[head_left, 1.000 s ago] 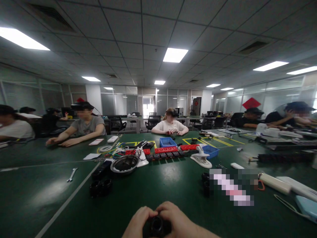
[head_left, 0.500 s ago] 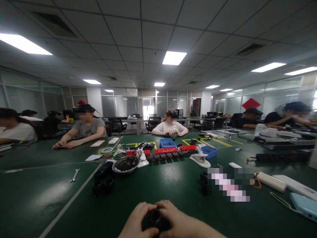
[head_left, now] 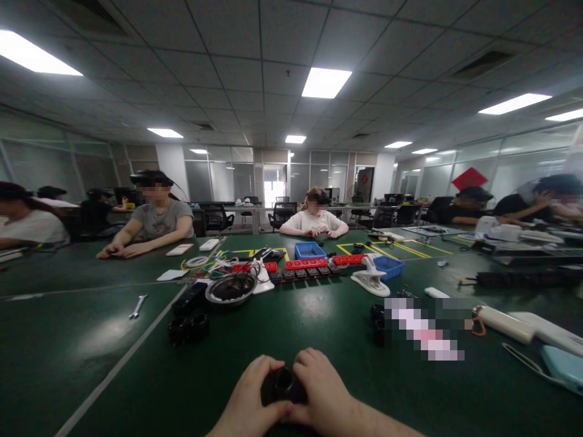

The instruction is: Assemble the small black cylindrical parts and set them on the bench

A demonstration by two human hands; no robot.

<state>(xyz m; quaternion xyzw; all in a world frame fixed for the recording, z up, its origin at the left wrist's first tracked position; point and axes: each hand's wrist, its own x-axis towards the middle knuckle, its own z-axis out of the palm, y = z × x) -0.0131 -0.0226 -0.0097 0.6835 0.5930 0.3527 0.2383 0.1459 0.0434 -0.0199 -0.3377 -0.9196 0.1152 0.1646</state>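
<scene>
Both hands grip one black round part (head_left: 285, 381) with a hole in its top, low in the middle of the view. My left hand (head_left: 249, 394) closes round its left side, thumb in front. Around the right side curl the fingers of my right hand (head_left: 324, 388), and both thumbs come close together at the front. The lower body of the part is hidden by my hands. On the green table (head_left: 291, 321) to the left lie black round pieces (head_left: 187, 328) with openings. Another black piece (head_left: 378, 321) is to the right.
Ahead are a round metal pan (head_left: 231, 289), red strips (head_left: 306, 263), blue trays (head_left: 310, 250) and a white clamp-like stand (head_left: 371, 279). A wrench (head_left: 137, 307) lies left. Several people sit around, including a person (head_left: 314, 218) opposite.
The view has tilted down slightly, so the table things appear higher. My hands keep hold of the black part, with the fingers of my right hand slightly shifted.
</scene>
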